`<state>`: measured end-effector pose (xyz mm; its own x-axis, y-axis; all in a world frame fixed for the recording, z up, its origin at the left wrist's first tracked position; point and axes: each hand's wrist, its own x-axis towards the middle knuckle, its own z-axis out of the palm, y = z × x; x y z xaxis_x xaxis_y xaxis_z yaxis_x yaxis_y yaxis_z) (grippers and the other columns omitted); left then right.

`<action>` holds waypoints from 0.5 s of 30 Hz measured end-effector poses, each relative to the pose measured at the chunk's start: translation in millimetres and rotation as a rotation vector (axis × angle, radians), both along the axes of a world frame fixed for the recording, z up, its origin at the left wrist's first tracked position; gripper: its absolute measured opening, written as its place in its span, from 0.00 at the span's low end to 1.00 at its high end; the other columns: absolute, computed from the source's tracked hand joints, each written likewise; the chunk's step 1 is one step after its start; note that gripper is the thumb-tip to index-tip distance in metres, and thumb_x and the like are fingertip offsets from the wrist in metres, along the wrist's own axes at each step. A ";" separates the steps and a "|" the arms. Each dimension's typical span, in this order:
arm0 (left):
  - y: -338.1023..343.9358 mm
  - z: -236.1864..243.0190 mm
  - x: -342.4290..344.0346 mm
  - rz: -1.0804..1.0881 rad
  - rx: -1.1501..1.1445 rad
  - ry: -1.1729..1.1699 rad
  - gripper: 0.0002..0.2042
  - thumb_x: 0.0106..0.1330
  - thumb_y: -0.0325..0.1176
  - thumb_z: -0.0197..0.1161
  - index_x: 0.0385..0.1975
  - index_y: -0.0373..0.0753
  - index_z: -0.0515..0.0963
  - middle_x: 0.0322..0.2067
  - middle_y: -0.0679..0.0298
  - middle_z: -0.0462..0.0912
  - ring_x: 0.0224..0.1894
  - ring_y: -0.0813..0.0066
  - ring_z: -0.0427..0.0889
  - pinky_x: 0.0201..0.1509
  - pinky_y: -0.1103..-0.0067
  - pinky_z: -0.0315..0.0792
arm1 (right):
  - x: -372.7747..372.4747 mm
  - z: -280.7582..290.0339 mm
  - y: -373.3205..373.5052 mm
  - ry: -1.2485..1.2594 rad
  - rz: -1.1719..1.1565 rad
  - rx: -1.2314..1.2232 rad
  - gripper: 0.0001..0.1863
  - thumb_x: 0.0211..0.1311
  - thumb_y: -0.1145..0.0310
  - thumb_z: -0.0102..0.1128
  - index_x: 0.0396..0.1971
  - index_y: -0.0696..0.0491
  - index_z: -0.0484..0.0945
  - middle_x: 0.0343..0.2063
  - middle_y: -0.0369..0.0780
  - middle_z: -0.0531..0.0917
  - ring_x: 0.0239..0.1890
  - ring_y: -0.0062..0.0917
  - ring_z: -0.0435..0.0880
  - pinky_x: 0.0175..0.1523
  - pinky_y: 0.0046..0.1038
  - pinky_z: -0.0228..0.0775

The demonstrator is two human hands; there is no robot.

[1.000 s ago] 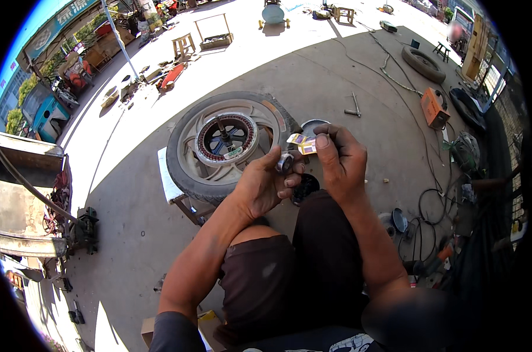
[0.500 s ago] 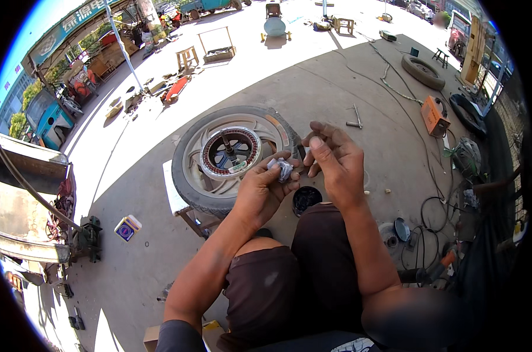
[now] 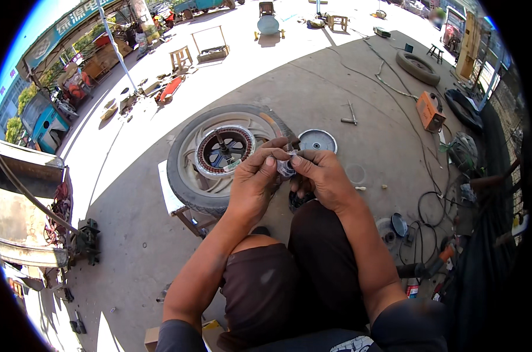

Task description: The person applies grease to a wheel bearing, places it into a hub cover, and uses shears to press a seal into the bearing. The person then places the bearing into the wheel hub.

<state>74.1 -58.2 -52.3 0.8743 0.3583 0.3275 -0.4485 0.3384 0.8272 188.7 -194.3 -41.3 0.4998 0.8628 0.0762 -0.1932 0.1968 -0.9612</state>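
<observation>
Between my two hands, in front of my knees, is a small round thing in crinkled clear plastic wrap (image 3: 286, 169); what is inside is partly hidden. My left hand (image 3: 255, 177) pinches it from the left, thumb and fingers together. From the other side my right hand (image 3: 323, 176) grips the wrap between thumb and fingers. Just beyond my left hand lies a wheel with a black tyre (image 3: 183, 190), flat on a low stand (image 3: 171, 192). An open hub with a ring of windings (image 3: 202, 154) and an upright axle sits at its middle.
Beyond my right hand is a round metal cover (image 3: 317, 141); a dark tub (image 3: 300, 201) stands below that hand. A T-shaped tool (image 3: 349, 120), an orange machine (image 3: 431, 111), cables and a loose tyre (image 3: 418, 68) lie rightward. A metal cart (image 3: 28, 223) stands left.
My right hand has come in from open fingers to pinch the plastic wrap with my left. The small blue-and-yellow box at the left is out of sight. The metal cover has come into view.
</observation>
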 end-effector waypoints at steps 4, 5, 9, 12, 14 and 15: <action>1.5 -5.7 1.7 -0.015 -0.062 -0.030 0.09 0.73 0.37 0.58 0.39 0.39 0.78 0.60 0.59 0.72 0.59 0.66 0.72 0.63 0.63 0.66 | 3.1 -1.8 -4.2 0.040 -0.047 0.029 0.17 0.70 0.59 0.59 0.38 0.60 0.82 0.24 0.37 0.83 0.22 0.18 0.81 0.25 0.19 0.73; 2.5 -7.0 2.0 -0.013 -0.074 -0.032 0.09 0.73 0.36 0.57 0.40 0.38 0.79 0.59 0.59 0.71 0.57 0.67 0.73 0.62 0.65 0.68 | 3.8 -3.8 -3.9 0.053 -0.045 0.035 0.16 0.70 0.59 0.59 0.37 0.60 0.82 0.24 0.37 0.83 0.22 0.18 0.81 0.25 0.19 0.72; 4.6 -9.4 2.5 0.008 -0.092 -0.021 0.09 0.74 0.34 0.56 0.40 0.36 0.79 0.56 0.59 0.72 0.53 0.69 0.76 0.58 0.68 0.72 | 3.9 -4.2 -1.6 0.056 -0.078 0.036 0.16 0.70 0.60 0.60 0.37 0.60 0.81 0.23 0.38 0.83 0.21 0.18 0.80 0.24 0.19 0.72; 4.9 -4.6 1.2 0.023 -0.074 -0.001 0.09 0.74 0.36 0.57 0.42 0.37 0.77 0.55 0.59 0.74 0.55 0.67 0.75 0.61 0.65 0.69 | -0.6 -2.2 -2.5 0.025 -0.106 0.027 0.16 0.69 0.60 0.61 0.37 0.61 0.80 0.22 0.38 0.82 0.21 0.18 0.80 0.24 0.19 0.72; 2.6 2.2 0.4 0.056 -0.076 0.038 0.10 0.73 0.37 0.58 0.44 0.37 0.76 0.54 0.59 0.76 0.55 0.67 0.76 0.61 0.64 0.69 | -1.9 -4.1 -1.4 0.042 -0.100 0.029 0.16 0.69 0.61 0.61 0.37 0.62 0.79 0.22 0.38 0.82 0.21 0.18 0.80 0.24 0.19 0.72; -0.4 8.0 -1.1 0.085 -0.085 0.070 0.11 0.72 0.37 0.59 0.45 0.36 0.76 0.52 0.59 0.77 0.54 0.68 0.77 0.59 0.66 0.70 | -0.2 -2.8 -0.8 0.020 -0.110 0.029 0.16 0.69 0.60 0.61 0.36 0.62 0.79 0.22 0.38 0.82 0.21 0.18 0.80 0.25 0.19 0.72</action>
<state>73.1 -58.6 -44.3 0.8594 0.4558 0.2316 -0.4204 0.3722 0.8275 188.5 -195.1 -44.1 0.5934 0.7999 0.0893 -0.1881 0.2457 -0.9509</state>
